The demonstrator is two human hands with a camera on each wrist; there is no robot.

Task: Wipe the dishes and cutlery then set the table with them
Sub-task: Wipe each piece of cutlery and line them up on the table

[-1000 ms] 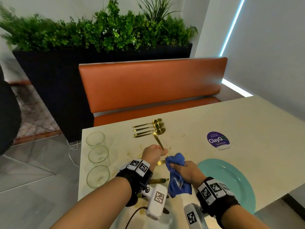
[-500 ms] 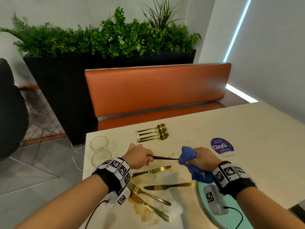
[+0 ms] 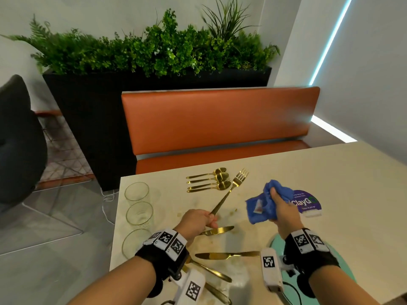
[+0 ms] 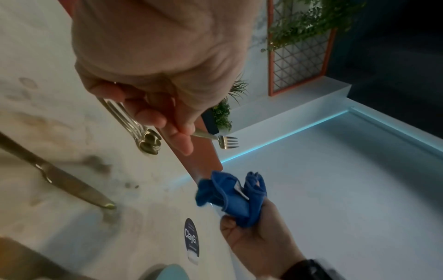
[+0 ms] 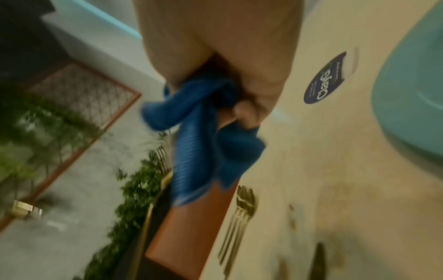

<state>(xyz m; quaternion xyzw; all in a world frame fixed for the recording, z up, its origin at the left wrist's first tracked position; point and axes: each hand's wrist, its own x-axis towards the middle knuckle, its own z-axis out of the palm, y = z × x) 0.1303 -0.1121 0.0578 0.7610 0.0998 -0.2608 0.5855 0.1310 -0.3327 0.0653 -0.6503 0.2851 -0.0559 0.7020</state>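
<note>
My left hand [image 3: 199, 221] grips the handle end of a gold fork [image 3: 230, 190], whose tines point away toward the bench above the table; the fork [image 4: 226, 141] shows past my fingers in the left wrist view. My right hand [image 3: 283, 209] holds a crumpled blue cloth [image 3: 262, 205] off to the fork's right, apart from it. The cloth [image 4: 233, 197] [image 5: 203, 136] appears in both wrist views. Three gold spoons [image 3: 211, 180] lie side by side at the table's far edge. Two gold knives [image 3: 220, 230] [image 3: 226, 255] lie near my wrists.
Three clear glasses [image 3: 137, 213] stand in a row along the table's left edge. A teal plate [image 3: 276, 241] sits at the near right under my right wrist. More gold cutlery [image 3: 212, 271] lies under my left wrist. A purple sticker [image 3: 306, 202], brown stains, and an orange bench [image 3: 220, 122] beyond.
The fork has come out of the cloth and swung its tines toward the spoons. My right hand with the cloth has drawn away to the right.
</note>
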